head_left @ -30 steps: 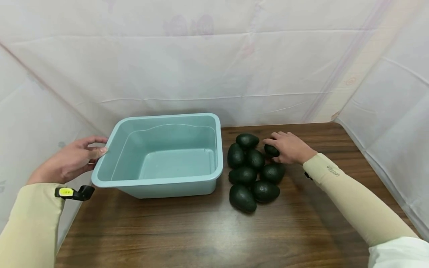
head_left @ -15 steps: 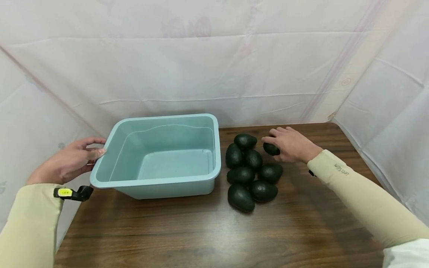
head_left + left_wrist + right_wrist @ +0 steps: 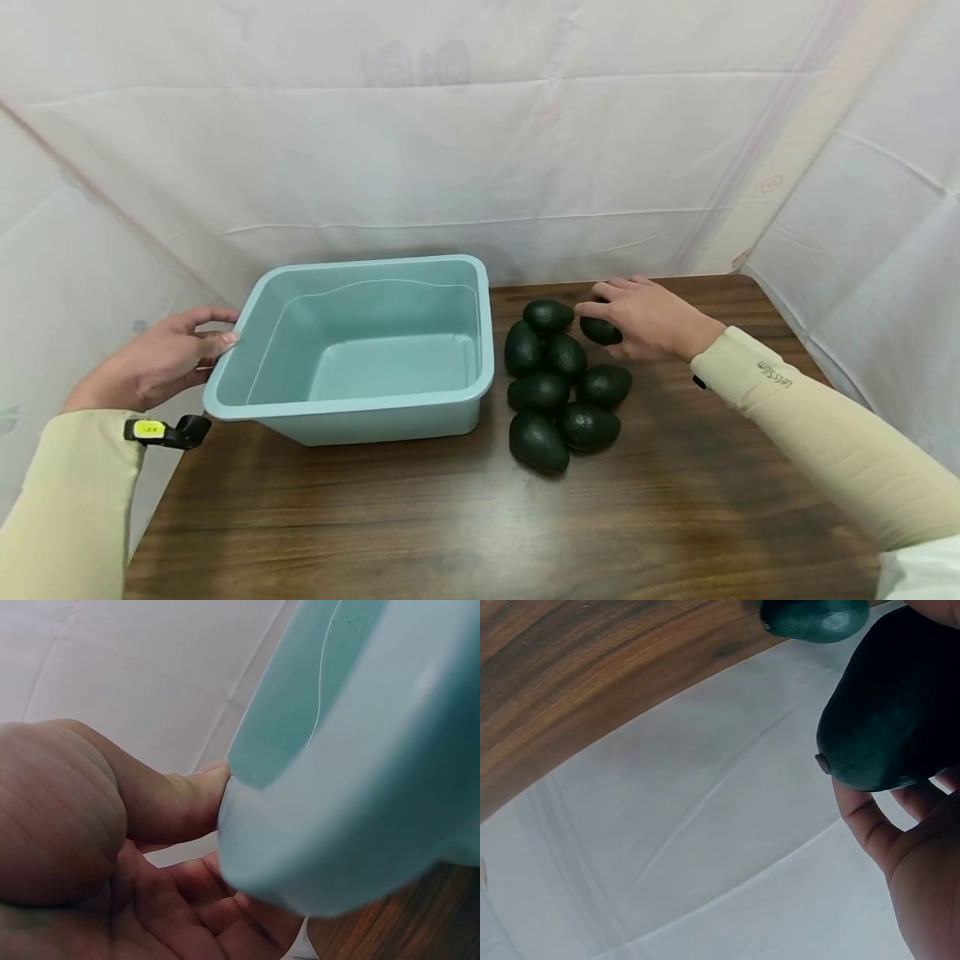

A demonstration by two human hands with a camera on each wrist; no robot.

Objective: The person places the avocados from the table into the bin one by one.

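The fingers of the right hand curl over a dark green avocado, thumb on its near-left side and the other fingers wrapping its far side, so the fruit sits gripped under the palm. The right wrist view shows the same avocado lying against the fingers, with its stem end showing at the lower left. This avocado sits at the back right of a cluster of six more avocados lying on the brown wooden counter, and it is just beside the rearmost one.

The left hand grips the left rim of a light blue plastic tub: the thumb presses on the rim's top, and the other fingers curl beneath it. The tub stands on the counter just left of the avocado cluster. White sheeting hangs behind and to both sides.
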